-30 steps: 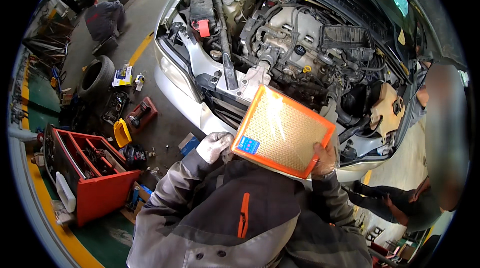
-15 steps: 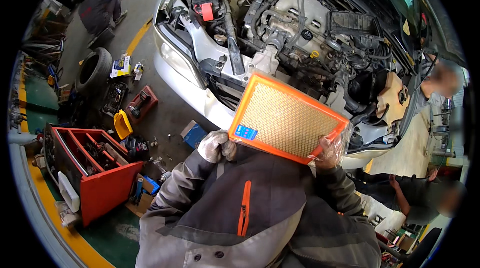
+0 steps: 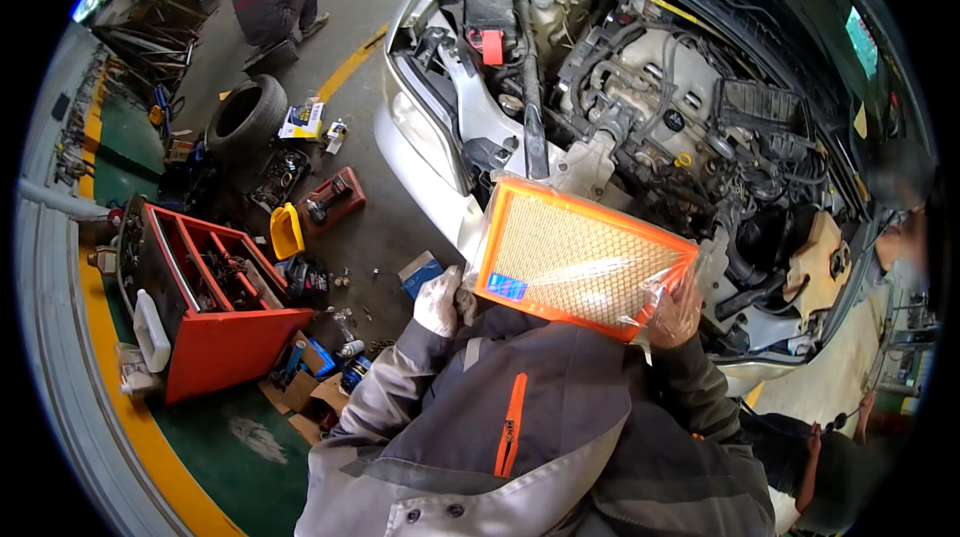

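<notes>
A rectangular engine air filter (image 3: pixel 585 252) with an orange rim, tan pleats and a small blue label is in front of my chest. Clear plastic film wraps it, loose and shiny at both ends. My left hand (image 3: pixel 438 303), in a whitish glove, is closed at the filter's lower left corner and pinches the film there. At the right end my right hand (image 3: pixel 676 315) grips the filter through crinkled film, which partly hides its fingers. Beyond the filter lies the open engine bay (image 3: pixel 640 97) of a silver car, with a black ribbed air-box part (image 3: pixel 765 107) at its far right.
A red tool cart (image 3: pixel 235 352) stands at the left, near a yellow tray (image 3: pixel 287 230), a red case (image 3: pixel 333 202), a tire (image 3: pixel 246 117) and a blue box (image 3: pixel 420 274). One person (image 3: pixel 270 7) crouches at the far left; others are at the right edge.
My view has swung left, so the car and the floor items sit farther right. The filter has tilted slightly, and its film catches more glare. Both hands keep their hold.
</notes>
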Demonstrator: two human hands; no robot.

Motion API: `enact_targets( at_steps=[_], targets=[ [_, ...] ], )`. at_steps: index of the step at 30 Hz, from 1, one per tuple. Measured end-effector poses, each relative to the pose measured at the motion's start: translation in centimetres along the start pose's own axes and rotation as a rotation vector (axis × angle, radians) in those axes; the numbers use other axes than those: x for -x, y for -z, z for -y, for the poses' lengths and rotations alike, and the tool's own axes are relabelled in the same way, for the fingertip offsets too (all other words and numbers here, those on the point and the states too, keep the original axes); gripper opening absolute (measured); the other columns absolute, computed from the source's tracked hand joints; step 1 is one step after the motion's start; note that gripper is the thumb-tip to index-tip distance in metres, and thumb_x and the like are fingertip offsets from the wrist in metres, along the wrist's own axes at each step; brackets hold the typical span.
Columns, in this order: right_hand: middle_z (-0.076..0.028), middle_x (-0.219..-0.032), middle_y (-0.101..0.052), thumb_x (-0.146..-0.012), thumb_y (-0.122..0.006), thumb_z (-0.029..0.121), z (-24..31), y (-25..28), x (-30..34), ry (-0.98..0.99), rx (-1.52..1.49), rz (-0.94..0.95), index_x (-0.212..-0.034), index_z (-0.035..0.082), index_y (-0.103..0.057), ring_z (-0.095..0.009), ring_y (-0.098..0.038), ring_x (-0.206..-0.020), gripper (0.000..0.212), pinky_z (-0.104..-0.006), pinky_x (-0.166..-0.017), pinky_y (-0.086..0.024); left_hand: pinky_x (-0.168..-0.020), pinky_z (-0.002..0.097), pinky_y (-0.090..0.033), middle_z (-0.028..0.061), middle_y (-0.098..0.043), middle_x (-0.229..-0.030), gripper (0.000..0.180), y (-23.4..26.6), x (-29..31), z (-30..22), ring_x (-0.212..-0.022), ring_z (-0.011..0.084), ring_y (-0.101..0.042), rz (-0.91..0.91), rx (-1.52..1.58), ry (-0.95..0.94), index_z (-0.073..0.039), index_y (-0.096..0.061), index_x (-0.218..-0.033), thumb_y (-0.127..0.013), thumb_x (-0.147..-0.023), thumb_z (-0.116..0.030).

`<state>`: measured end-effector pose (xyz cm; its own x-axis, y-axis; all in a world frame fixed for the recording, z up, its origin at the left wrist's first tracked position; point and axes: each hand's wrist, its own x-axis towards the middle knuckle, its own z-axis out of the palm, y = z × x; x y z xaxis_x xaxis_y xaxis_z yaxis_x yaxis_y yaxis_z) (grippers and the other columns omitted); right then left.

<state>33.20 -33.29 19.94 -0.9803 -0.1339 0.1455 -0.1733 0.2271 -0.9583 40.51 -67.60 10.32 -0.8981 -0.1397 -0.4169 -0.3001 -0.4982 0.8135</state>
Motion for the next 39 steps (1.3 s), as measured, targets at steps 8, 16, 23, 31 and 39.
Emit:
enact_targets(
  at_steps=[8, 16, 23, 31, 39],
  targets=[
    [-0.025, -0.145, -0.043, -0.087, -0.065, 0.036, -0.4, 2.4, -3.2, 0.319, 0.400, 0.202, -0.147, -0.008, -0.032, -0.033, -0.043, -0.134, 0.081, -0.0429, -0.113, -0.032, -0.062, 0.0311, -0.047, 0.0079, -0.061, -0.080, 0.041, 0.8, -0.2, -8.5, -0.068, 0.0178, -0.058, 0.079, -0.840, -0.669, -0.002, -0.056, -0.099, -0.042, -0.104, -0.040],
    [-0.026, -0.147, -0.040, -0.088, -0.067, 0.034, 0.4, 1.5, -0.6, 0.035, 0.157, 0.303, -0.147, -0.014, -0.026, -0.036, -0.041, -0.136, 0.086, -0.0429, -0.113, -0.032, -0.062, 0.0264, -0.046, 0.0001, -0.060, -0.079, 0.045, -0.9, -0.6, -10.5, -0.065, 0.0098, -0.054, 0.179, -0.739, 0.061, -0.004, -0.065, -0.102, -0.049, -0.102, -0.046],
    [-0.021, -0.115, -0.064, -0.091, -0.067, 0.031, 1.1, 0.6, 1.5, 0.253, 0.171, 0.191, -0.134, -0.014, -0.042, -0.029, -0.064, -0.102, 0.067, -0.0396, -0.092, -0.049, -0.049, 0.0266, -0.045, 0.0058, -0.064, -0.068, 0.033, -0.6, -1.4, -8.2, -0.050, 0.0129, -0.057, 0.316, -0.250, -0.065, -0.002, -0.064, -0.086, -0.057, -0.099, -0.032],
    [-0.014, -0.119, -0.065, -0.092, -0.065, 0.017, 3.3, 0.1, 1.2, 0.193, -0.060, 0.005, -0.132, -0.006, -0.049, -0.020, -0.062, -0.106, 0.049, -0.0333, -0.095, -0.047, -0.050, 0.0246, -0.042, 0.0048, -0.065, -0.069, 0.024, -1.0, -2.1, -11.1, -0.055, 0.0107, -0.055, 0.077, -0.283, -0.176, -0.003, -0.063, -0.083, -0.058, -0.097, -0.022],
    [-0.009, -0.138, -0.051, -0.096, -0.058, 0.001, 2.6, -3.5, 0.9, 0.208, -0.160, -0.088, -0.150, 0.001, -0.031, -0.016, -0.049, -0.127, 0.061, -0.0311, -0.105, -0.040, -0.081, 0.0365, -0.053, 0.0127, -0.067, -0.107, 0.050, 2.3, -4.1, -3.9, -0.093, 0.0239, -0.066, 0.093, -0.530, -0.405, 0.002, -0.058, -0.114, -0.045, -0.104, -0.046]
  ],
)
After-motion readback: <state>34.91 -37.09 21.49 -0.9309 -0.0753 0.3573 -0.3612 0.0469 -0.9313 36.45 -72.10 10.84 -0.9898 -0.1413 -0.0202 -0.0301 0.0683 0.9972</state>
